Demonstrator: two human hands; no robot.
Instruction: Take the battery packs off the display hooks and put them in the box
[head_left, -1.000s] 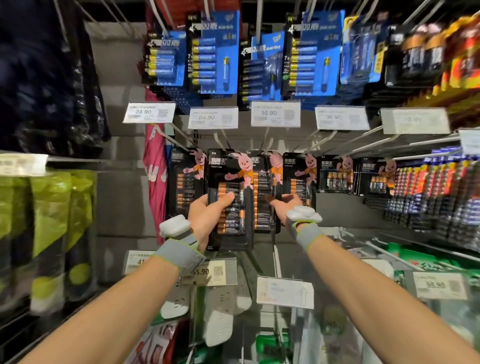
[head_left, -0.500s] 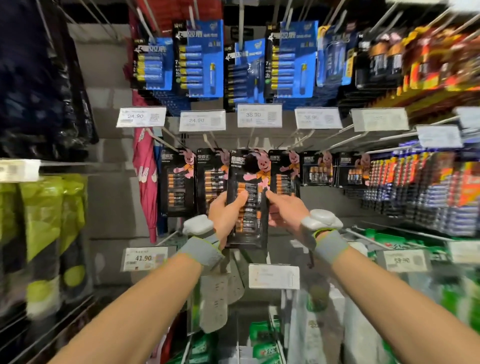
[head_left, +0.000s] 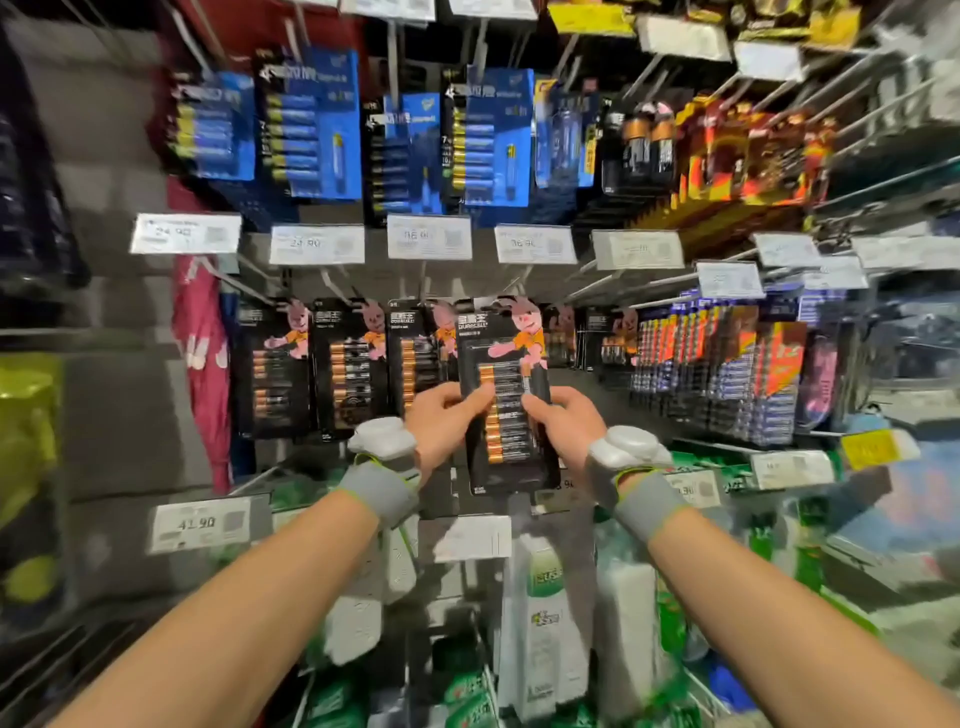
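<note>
You're holding one battery pack (head_left: 514, 447) btwn both hands, upright, front facing you. Your left hand (head_left: 444, 423) grips its left edge, thumb across the front, fingers curled behind. Your right hand (head_left: 563, 423) grips the right edge the same way. Thumbs nearly meet over the batteries, approx mid-pack. The pack sits in front of the row of matching black packs (head_left: 272, 369) on the hooks. Its top edge overlaps that row, so can't tell if it's off its hook. Blue packs (head_left: 311, 124) hang above, w/ price tags (head_left: 317, 243) btwn the two rows.
</note>
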